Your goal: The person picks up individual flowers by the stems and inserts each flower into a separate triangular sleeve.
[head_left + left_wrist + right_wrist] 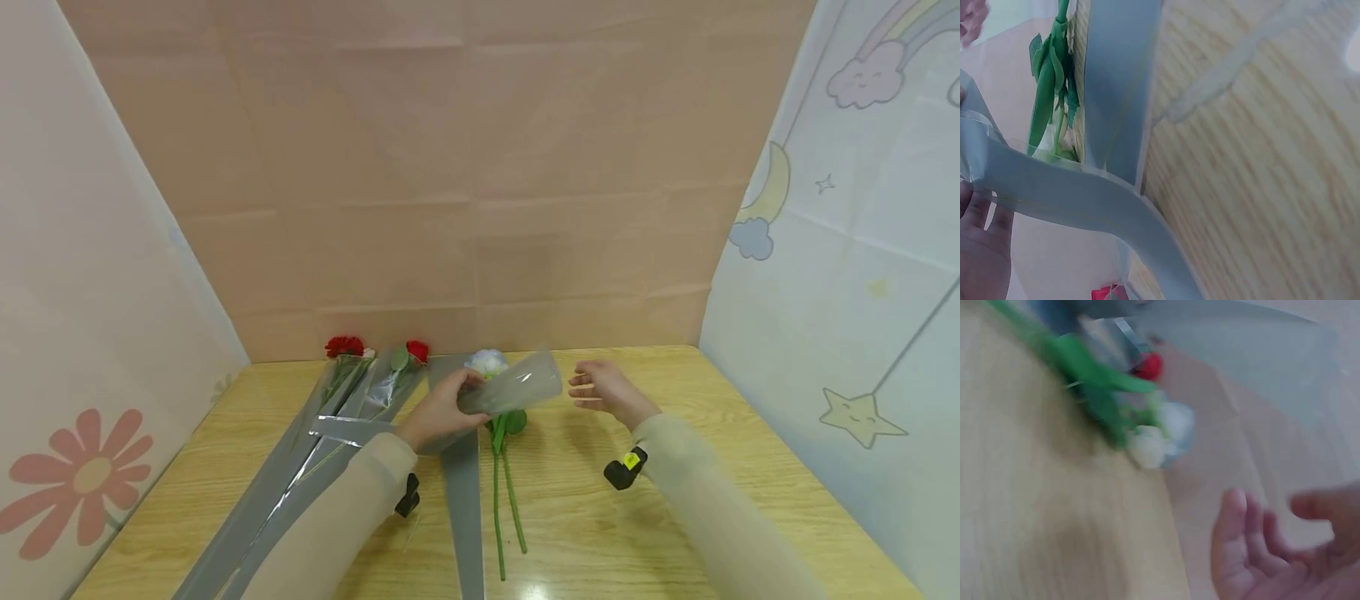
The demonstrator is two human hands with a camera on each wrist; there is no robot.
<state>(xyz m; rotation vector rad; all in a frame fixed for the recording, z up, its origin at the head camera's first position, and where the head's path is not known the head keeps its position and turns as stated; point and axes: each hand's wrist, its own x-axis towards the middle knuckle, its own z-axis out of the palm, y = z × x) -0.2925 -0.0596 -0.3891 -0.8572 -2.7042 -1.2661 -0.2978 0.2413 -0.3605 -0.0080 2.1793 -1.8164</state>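
Note:
My left hand grips a translucent grey plastic flower sleeve, held above the table with its end pointing right. In the left wrist view, the fingers pinch the film's edge, which bends into a long curved band. Under the sleeve lies a pale white-blue flower with green leaves and two green stems. Just right of the sleeve's end, my right hand is raised with fingers loosely bent, touching nothing. The right wrist view is blurred, showing that hand apart from the flower.
At left lie a red carnation and a red rose in long clear sleeves. A flat grey plastic strip lies beside the stems on the wooden table. A brown backdrop and patterned side panels surround it.

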